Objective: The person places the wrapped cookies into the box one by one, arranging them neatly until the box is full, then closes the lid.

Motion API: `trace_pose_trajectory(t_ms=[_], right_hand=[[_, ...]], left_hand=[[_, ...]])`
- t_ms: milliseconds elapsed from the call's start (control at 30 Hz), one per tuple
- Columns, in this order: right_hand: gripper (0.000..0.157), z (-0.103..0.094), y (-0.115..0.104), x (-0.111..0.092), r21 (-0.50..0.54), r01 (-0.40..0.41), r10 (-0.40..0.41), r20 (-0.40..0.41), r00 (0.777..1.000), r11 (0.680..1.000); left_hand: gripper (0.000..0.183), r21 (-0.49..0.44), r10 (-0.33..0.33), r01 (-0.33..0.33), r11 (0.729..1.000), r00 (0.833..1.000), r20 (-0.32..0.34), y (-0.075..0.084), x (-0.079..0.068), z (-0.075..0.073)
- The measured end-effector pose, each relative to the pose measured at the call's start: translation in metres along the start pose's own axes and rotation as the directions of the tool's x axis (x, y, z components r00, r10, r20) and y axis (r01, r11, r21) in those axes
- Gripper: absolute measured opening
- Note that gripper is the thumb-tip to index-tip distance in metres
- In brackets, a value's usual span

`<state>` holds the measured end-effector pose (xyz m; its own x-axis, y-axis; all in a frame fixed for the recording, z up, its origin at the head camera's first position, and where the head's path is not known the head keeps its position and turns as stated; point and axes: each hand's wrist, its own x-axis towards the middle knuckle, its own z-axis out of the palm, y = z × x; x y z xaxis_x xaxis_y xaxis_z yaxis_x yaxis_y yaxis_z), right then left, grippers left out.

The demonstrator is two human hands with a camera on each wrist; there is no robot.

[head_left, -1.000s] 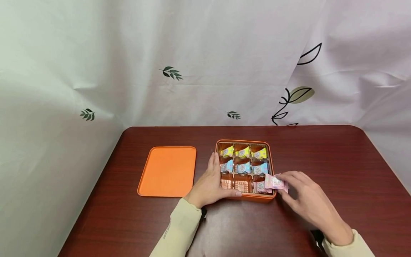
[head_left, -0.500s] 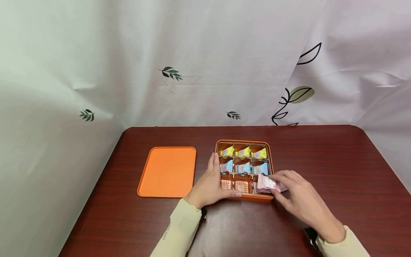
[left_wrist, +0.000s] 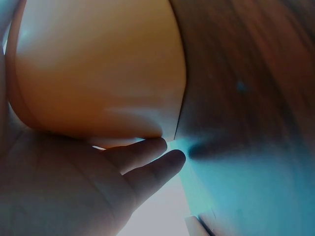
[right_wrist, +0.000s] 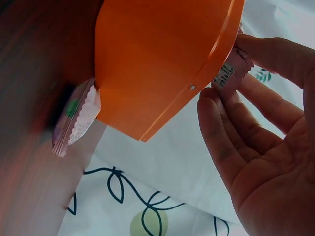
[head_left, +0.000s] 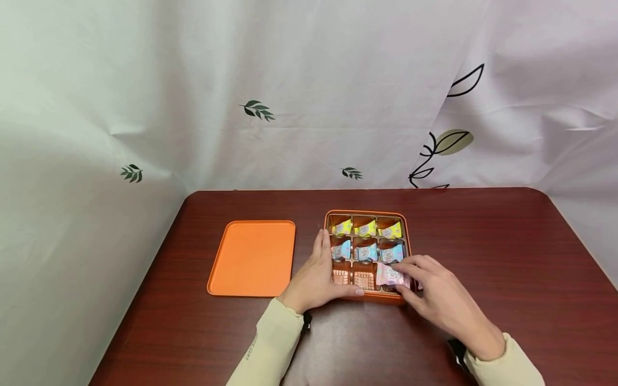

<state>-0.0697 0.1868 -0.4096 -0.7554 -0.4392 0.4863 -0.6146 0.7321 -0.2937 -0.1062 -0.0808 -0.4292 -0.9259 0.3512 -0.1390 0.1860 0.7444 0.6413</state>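
Observation:
A square orange box point(head_left: 367, 298) with a clear divided insert stands on the table. Yellow-wrapped candies point(head_left: 365, 229) fill its back row, blue-wrapped candies point(head_left: 366, 251) its middle row. In the front row the left and middle compartments show bare bottoms. My left hand point(head_left: 311, 279) rests along the box's left side, fingers extended, thumb at the front rim. My right hand point(head_left: 441, 295) pinches a pink-wrapped candy point(head_left: 390, 275) between thumb and fingers over the front right compartment, hiding its contents. Another pink candy point(right_wrist: 76, 118) lies on the table close beside the box's right wall.
A flat orange lid point(head_left: 252, 258) lies on the dark red wooden table point(head_left: 483, 230), left of the box. A pale curtain point(head_left: 309, 96) with leaf prints hangs behind the table and along its sides.
My right hand has moved left with the pink candy, from the box's right rim to over the front right compartment. The left hand, box and lid have stayed in place.

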Motion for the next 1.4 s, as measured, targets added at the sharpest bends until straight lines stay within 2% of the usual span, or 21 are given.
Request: trace_pose_trajectory(t_ms=[400,833,1167,1400], right_hand=[[0.037,0.004,-0.007,0.007,0.006,-0.021,0.021,0.039,0.999,1.000],[0.037,0.011,-0.009,0.015,0.035,0.006,-0.009,0.066,0.998,0.999],[0.033,0.013,-0.019,0.020,0.030,-0.030,0.025,0.146,0.989,0.999],[0.031,0.019,-0.020,0.025,0.064,-0.002,-0.007,0.132,0.991,0.998]], left_hand=[[0.141,0.010,-0.001,0.001,1.000,1.000,-0.001,-0.001,0.001,0.001],[0.144,0.027,-0.001,0.002,1.000,1.000,-0.008,-0.001,0.002,0.001],[0.143,0.012,0.000,0.000,1.000,1.000,-0.003,0.001,0.002,0.001],[0.142,0.006,-0.001,0.001,1.000,1.000,-0.001,0.001,0.001,0.000]])
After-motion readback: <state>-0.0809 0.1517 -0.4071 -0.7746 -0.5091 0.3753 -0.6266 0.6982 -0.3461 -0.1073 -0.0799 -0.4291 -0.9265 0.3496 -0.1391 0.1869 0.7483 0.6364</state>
